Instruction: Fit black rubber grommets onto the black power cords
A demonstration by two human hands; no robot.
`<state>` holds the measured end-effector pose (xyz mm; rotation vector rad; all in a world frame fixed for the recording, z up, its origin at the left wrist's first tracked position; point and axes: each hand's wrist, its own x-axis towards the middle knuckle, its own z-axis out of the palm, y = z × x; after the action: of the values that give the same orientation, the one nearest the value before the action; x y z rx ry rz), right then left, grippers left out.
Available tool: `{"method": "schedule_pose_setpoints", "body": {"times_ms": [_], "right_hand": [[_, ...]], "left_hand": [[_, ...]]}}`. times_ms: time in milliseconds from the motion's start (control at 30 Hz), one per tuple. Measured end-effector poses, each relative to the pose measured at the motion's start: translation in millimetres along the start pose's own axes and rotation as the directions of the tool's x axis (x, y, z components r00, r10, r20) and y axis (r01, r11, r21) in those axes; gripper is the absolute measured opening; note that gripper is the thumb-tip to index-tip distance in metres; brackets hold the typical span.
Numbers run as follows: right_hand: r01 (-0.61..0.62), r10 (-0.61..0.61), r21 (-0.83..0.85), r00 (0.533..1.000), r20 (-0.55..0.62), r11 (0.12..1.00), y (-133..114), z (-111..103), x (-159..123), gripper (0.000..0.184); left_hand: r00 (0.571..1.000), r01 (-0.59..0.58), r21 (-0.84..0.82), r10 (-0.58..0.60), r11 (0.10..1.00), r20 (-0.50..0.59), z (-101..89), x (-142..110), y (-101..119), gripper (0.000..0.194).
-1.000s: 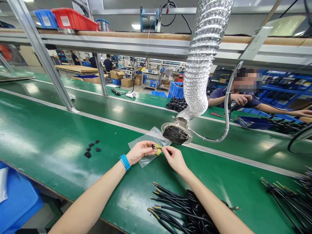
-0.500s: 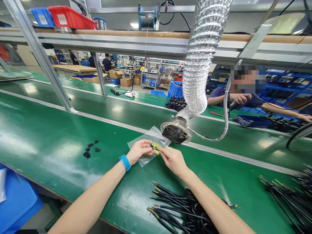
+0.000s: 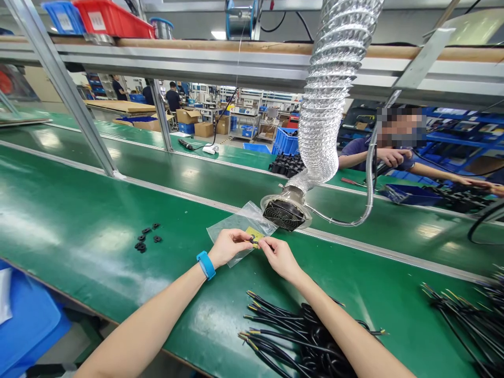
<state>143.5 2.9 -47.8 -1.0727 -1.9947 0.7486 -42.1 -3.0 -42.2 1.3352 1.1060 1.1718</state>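
Note:
My left hand [image 3: 231, 245], with a blue band on its wrist, pinches a small black part [image 3: 253, 240] whose exact kind I cannot make out. From the other side, the thumb and finger of my right hand [image 3: 280, 257] close on the right end of that part. Both hands meet over a yellow sponge-like pad [image 3: 255, 233], which lies on a clear plastic bag [image 3: 224, 227]. Several loose small black pieces [image 3: 140, 245] rest on the green table to the left. Black cables [image 3: 275, 336] with stripped, coloured wire ends lie below my right forearm.
A fume extraction fan [image 3: 286, 212] on a silver flexible duct [image 3: 321, 121] hangs just beyond my hands. More cables [image 3: 464, 315] lie at the right. Across the bench, a co-worker [image 3: 394, 152] handles black parts near a blue tray [image 3: 411, 194]. A metal post [image 3: 79, 100] stands at left.
My hands have drawn closer together over the yellow pad, the left one moving slightly right. The view has shifted a little. The co-worker's hands have moved.

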Motion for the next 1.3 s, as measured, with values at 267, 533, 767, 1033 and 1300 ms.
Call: {"method": "schedule_pose_setpoints", "body": {"times_ms": [267, 533, 767, 1033, 1300], "right_hand": [[0.061, -0.06, -0.076, 0.998, 0.008, 0.995, 2.4, -1.1, -3.9, 0.033], [0.071, -0.071, -0.055, 0.997, 0.002, 0.996, 0.1, 1.5, -5.2, 0.038], [0.024, -0.027, 0.047, 0.998, 0.048, 0.999, 1.7, 3.9, -5.8, 0.041], [-0.026, 0.035, 0.09, 0.994, -0.099, 0.996, -0.9, 10.3, -3.8, 0.037], [0.027, -0.018, 0.091, 0.995, -0.098, 0.995, -4.5, 8.8, -4.6, 0.029]], "left_hand": [[0.997, -0.067, 0.208, 0.073, 0.976, -0.024, 5.2, -6.7, 1.2, 0.017], [0.999, -0.014, 0.082, 0.016, 0.997, -0.031, 8.4, -5.8, -0.5, 0.021], [0.997, -0.07, 0.128, 0.068, 0.989, 0.024, 12.8, -10.3, 1.7, 0.017], [0.995, -0.075, 0.125, 0.082, 0.989, -0.057, 9.4, -3.7, 3.2, 0.016], [0.996, -0.084, 0.203, 0.089, 0.976, -0.015, 4.2, -5.0, 1.8, 0.023]]}}
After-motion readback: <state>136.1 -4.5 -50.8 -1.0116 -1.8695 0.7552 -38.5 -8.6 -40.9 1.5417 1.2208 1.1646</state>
